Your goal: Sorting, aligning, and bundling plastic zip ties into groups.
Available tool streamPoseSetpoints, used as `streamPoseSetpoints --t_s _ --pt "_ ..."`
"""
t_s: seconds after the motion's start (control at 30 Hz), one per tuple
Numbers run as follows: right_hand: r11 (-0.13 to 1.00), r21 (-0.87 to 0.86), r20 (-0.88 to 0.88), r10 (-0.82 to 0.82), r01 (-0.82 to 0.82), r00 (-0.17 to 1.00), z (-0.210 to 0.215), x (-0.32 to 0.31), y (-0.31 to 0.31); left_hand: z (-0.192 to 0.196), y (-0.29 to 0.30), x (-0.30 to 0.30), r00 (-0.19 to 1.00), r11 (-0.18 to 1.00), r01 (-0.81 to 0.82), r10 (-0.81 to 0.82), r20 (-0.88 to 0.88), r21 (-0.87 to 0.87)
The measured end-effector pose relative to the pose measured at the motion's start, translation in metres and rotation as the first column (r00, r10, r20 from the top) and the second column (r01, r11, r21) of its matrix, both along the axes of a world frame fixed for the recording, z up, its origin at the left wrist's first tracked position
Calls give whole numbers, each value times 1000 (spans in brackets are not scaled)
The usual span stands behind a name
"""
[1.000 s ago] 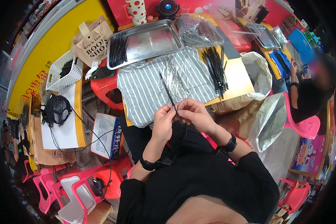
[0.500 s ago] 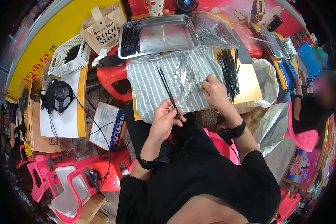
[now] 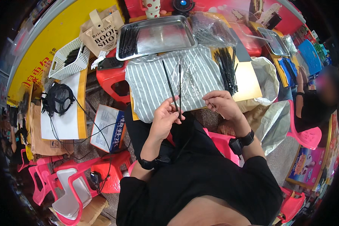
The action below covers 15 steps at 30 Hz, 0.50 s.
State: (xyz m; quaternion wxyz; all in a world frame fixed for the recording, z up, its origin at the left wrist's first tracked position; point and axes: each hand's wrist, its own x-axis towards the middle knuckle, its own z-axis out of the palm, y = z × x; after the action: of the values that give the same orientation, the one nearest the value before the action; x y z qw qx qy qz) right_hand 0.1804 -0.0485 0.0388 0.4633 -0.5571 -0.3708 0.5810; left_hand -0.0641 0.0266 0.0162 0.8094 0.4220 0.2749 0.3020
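Note:
My left hand (image 3: 165, 118) is closed on two thin black sticks (image 3: 168, 83), which point away from me and spread apart toward their far ends. To its right, my right hand (image 3: 223, 105) pinches a small thin piece, too fine to make out well. Both hands are over the near edge of a grey-and-white striped cloth (image 3: 145, 81). Scattered on that cloth lie many thin, shiny, needle-like pieces (image 3: 192, 77). A bundle of black sticks (image 3: 225, 71) lies right of the cloth, beyond my right hand.
Behind the cloth stands a metal tray (image 3: 158, 37) with black sticks (image 3: 129, 39) at its left end. A clear plastic bag (image 3: 213, 30) lies beside it. On the left are a white basket (image 3: 69, 62), a phone (image 3: 110, 63) and black straps (image 3: 59, 98). A person (image 3: 324, 98) sits at right.
The two black sticks in my left hand have fanned apart. My right hand has drawn back from the shiny pieces toward me and turned, with a thin piece now showing in its fingers.

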Motion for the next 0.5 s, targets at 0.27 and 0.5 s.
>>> streamPoseSetpoints --t_s 0.27,0.5 --pt "913 168 -312 -309 372 898 2 8 -11 5 -6 10 998 996 56 -55 -13 71" --pt "746 432 85 -594 508 800 -17 -7 11 15 -13 15 992 985 119 -113 -52 126"
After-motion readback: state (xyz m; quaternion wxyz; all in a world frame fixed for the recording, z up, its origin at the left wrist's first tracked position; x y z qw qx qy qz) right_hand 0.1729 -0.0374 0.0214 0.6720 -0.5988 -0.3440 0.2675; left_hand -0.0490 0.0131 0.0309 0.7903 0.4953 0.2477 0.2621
